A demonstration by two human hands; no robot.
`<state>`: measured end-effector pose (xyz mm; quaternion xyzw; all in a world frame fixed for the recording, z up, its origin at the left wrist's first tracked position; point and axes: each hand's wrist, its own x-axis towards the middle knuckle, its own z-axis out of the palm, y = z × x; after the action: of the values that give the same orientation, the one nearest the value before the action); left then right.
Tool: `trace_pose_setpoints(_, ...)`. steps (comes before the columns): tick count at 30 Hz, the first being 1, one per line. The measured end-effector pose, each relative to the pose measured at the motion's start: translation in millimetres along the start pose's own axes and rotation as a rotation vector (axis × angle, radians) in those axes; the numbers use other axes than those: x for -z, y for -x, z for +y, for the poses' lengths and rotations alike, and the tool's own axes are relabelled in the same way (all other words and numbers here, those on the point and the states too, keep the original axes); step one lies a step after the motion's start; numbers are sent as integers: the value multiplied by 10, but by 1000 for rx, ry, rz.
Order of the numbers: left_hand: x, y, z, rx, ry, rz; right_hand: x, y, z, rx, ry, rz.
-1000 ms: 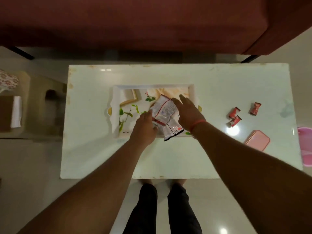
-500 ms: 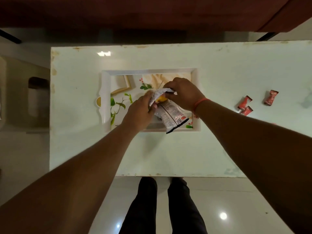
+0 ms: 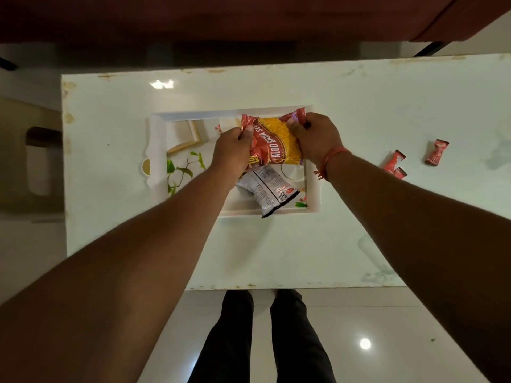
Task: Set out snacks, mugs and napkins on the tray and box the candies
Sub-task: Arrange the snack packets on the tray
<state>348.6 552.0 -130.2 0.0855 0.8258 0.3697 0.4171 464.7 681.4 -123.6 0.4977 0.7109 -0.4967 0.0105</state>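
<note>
L hand [image 3: 232, 150] + R hand [image 3: 315, 138] grip clamped on sev packet [image 3: 273, 139] ends, packet stretched betw them over tray [image 3: 157, 150]

So the main landmark is a pale, glossy white table [image 3: 359, 111] with chipped, rusty-looking spots along its edges. Behind its far edge sits a dark red sofa [image 3: 221, 17] on thin black legs. Off the table's left end there's a beige stool [image 3: 30, 161] with a cut-out handle. Below its near edge, shiny white floor tiles [image 3: 373, 327] bounce back a round ceiling light.
</note>
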Motion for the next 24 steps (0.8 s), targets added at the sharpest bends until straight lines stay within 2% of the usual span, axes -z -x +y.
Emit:
trace_pose_setpoints(2, -30, -14, 53, -109, -133, 71, -29, 26, 75, -100, -92, 13)
trace_pose_setpoints(4, -1, -7, 126, -348, -376, 99, -40, 89, 144, -121, -180, 65)
trace_pose_setpoints(5, 29, -9, 177, -480, -494, 86, -6, 130, 165, -45, -157, 129)
trace_pose_setpoints(7, 96, -11, 310, -689, -694, 16, 111, 198, 169, 228, -51, 193)
trace_pose_setpoints(9, 124, 2, 451, -833, -801, -57, 206, 230, 122, 428, 63, 84)
trace_pose_setpoints(11, 120, 23, 580, -955, -868, -94, 220, 253, 69, 442, 143, -18)
trace_pose_setpoints(13, 73, 50, 633, -1023, -877, -37, 195, 268, 32, 393, 131, 51)
trace_pose_setpoints(14, 38, 69, 626, -993, -818, 35, 185, 265, 21, 345, 83, 115)
trace_pose_setpoints(16, -53, 117, 574, -812, -575, 187, 174, 233, 52, 185, -56, 191)
trace_pose_setpoints(18, -153, 141, 456, -582, -366, 216, 131, 202, 123, -9, -239, 186)
trace_pose_setpoints(19, -198, 140, 377, -490, -341, 170, 98, 194, 167, -95, -343, 175)
trace_pose_setpoints(21, -270, 123, 209, -396, -452, 7, 24, 196, 258, -224, -461, 164)
trace_pose_setpoints(24, -352, 104, 21, -403, -682, -191, -39, 196, 383, -225, -203, 210)
